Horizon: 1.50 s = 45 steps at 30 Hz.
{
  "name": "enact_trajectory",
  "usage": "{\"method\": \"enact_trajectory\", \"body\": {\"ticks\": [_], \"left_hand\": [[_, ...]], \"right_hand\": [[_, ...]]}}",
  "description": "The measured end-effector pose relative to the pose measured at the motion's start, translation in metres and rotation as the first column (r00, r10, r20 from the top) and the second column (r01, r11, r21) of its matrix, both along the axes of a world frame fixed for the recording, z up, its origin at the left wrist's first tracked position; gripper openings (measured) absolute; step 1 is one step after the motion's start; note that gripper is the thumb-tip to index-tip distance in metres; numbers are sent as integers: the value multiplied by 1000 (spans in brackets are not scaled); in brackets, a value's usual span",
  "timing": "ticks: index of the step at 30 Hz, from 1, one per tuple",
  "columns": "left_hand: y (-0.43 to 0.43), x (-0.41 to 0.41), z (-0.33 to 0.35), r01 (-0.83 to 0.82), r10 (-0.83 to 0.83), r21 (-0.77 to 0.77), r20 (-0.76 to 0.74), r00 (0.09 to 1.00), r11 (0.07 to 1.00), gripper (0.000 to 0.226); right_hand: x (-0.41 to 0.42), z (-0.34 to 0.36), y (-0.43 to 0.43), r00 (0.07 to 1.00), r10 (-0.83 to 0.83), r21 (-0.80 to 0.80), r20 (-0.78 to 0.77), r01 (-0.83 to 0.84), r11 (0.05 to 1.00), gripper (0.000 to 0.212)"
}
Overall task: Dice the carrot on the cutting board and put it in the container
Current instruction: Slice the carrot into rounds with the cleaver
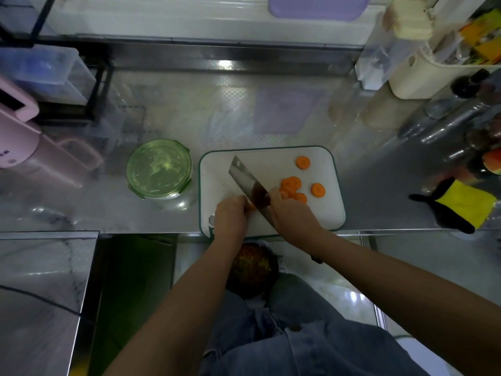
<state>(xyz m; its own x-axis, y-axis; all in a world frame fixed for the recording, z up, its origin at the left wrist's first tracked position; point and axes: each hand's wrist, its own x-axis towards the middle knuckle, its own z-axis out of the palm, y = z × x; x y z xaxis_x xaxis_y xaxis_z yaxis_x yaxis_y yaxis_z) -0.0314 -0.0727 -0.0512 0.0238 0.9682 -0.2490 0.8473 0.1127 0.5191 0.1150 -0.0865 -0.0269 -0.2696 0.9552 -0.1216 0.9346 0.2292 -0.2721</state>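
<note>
A white cutting board (320, 215) with a green rim lies at the counter's front edge. Several orange carrot rounds (291, 184) lie on its right half, one (302, 162) apart near the far edge. My right hand (292, 213) grips the handle of a cleaver (245, 179), whose blade points away to the left. My left hand (230, 213) holds a small piece of carrot (251, 206) against the board, right beside the blade. A round green-tinted container (159, 168) stands on the counter left of the board.
A pink appliance (16, 139) sits at the far left and a cream rack (423, 74) at the back right. A yellow and black cloth (461, 204) lies right of the board. A dark bin of scraps (252, 267) stands on the floor below the counter edge.
</note>
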Motion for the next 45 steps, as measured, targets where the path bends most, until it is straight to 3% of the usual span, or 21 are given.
{"method": "enact_trajectory", "body": {"ticks": [10, 16, 19, 22, 24, 28, 40, 45], "left_hand": [[-1, 1, 3, 7, -7, 8, 1, 1000, 1000, 17], [2, 1, 1, 21, -21, 7, -41, 999, 1000, 18], [1, 1, -1, 35, -34, 21, -48, 998, 999, 17], [1, 1, -2, 34, -33, 16, -35, 999, 999, 15], [1, 1, -1, 29, -29, 4, -14, 999, 1000, 16], [1, 1, 1, 22, -21, -2, 28, 999, 1000, 15], [-1, 1, 6, -34, 35, -15, 59, 998, 999, 16], [-2, 1, 7, -36, 37, -16, 57, 998, 999, 16]], "right_hand": [[-12, 2, -3, 996, -24, 22, 89, 22, 1000, 15], [-23, 0, 2, 997, -2, -90, 79, 9, 996, 19], [-23, -6, 0, 999, -35, -33, 34, 36, 999, 19], [-22, -14, -1, 999, -44, 20, 28, 43, 999, 31], [-19, -21, -1, 998, -62, -17, 15, 62, 998, 22], [-4, -22, 6, 986, -128, -107, -111, 116, 987, 26], [1, 5, -4, 994, -36, -65, -106, 29, 997, 22], [1, 7, -2, 1000, 12, -87, -2, -12, 996, 22]]}}
